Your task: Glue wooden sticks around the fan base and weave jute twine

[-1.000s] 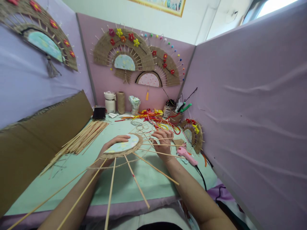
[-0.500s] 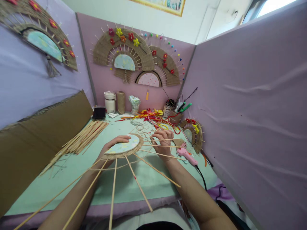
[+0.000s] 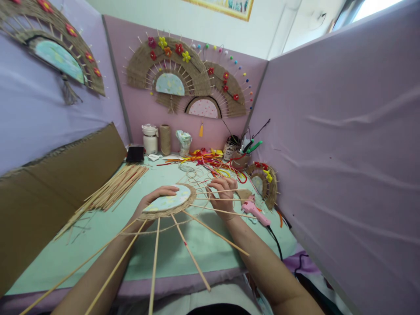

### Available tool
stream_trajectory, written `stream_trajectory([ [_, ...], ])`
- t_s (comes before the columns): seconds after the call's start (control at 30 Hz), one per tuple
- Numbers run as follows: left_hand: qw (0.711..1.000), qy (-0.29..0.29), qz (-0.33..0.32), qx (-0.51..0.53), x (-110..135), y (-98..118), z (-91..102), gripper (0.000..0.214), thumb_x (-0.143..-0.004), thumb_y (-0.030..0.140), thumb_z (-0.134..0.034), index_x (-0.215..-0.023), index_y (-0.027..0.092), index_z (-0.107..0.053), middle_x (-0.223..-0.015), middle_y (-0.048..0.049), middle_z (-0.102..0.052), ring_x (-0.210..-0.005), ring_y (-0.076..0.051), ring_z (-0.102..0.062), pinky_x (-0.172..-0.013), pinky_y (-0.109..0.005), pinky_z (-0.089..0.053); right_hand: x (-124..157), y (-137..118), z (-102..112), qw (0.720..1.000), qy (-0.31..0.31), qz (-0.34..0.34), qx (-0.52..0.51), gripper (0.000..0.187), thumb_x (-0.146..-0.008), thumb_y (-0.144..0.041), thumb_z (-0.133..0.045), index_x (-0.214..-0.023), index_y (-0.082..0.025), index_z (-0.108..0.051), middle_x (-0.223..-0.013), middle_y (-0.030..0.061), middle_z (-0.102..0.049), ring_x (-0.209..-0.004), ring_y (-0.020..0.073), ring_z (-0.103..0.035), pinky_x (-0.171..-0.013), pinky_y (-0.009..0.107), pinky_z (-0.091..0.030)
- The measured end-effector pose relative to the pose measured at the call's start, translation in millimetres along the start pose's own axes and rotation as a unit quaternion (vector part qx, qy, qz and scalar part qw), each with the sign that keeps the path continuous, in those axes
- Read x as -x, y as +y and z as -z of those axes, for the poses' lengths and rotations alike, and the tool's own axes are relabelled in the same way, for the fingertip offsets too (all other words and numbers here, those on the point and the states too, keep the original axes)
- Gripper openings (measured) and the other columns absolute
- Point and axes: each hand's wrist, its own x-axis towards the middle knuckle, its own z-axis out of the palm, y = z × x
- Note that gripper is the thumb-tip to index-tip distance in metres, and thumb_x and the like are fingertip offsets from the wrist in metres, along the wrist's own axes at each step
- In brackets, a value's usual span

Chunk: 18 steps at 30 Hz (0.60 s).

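A half-round fan base (image 3: 167,200) with a pale blue-green patterned face and a border of coiled twine is held over the table. My left hand (image 3: 160,194) is closed on its far left side, with the fingers lying over the face. Thin wooden sticks (image 3: 193,253) fan out from the border towards me and to the right. A strand of jute twine (image 3: 157,231) crosses several of them and runs up towards my right hand. Among the right-hand sticks, my right hand (image 3: 223,192) has its fingers curled and pinched at the twine; the exact fingertip contact is partly hidden.
A pink glue gun (image 3: 257,214) lies right of my right hand, its black cord trailing off the edge. Loose sticks (image 3: 108,188) lie left by a cardboard panel (image 3: 59,197). Coloured strips (image 3: 210,162), a twine spool (image 3: 165,140) and tool cups stand behind. Finished fans (image 3: 200,83) hang on the wall.
Almost nothing differs. The sticks at the near right have shifted very slightly outward; both hands keep their places.
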Motion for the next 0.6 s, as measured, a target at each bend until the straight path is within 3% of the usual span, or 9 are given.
stream_trajectory([
  [0.43, 1.000, -0.002, -0.005, -0.001, -1.7, -1.0, 1.6, 0.038, -0.073, 0.049, -0.071, -0.095, 0.018, -0.072, -0.113, -0.0154, -0.068, -0.111, -0.032, -0.059, -0.097, -0.043, -0.043, 0.7, 0.6, -0.1, 1.000, 0.000, -0.017, 0.000, 0.008, -0.082, -0.025, -0.068, -0.088, -0.026, -0.062, -0.092, 0.0018, -0.067, -0.098, 0.0215, -0.054, -0.093, 0.042, -0.036],
  [0.6, 0.999, 0.030, -0.019, -0.012, -1.5, -1.0, 0.8, 0.036, -0.075, 0.045, -0.071, -0.099, 0.018, -0.071, -0.118, -0.0160, -0.065, -0.115, -0.032, -0.057, -0.100, -0.043, -0.041, 3.2, 5.7, -1.7, 1.000, 0.003, -0.012, -0.005, 0.013, -0.082, -0.029, -0.068, -0.093, -0.025, -0.062, -0.097, 0.0033, -0.065, -0.103, 0.0224, -0.053, -0.095, 0.042, -0.035],
])
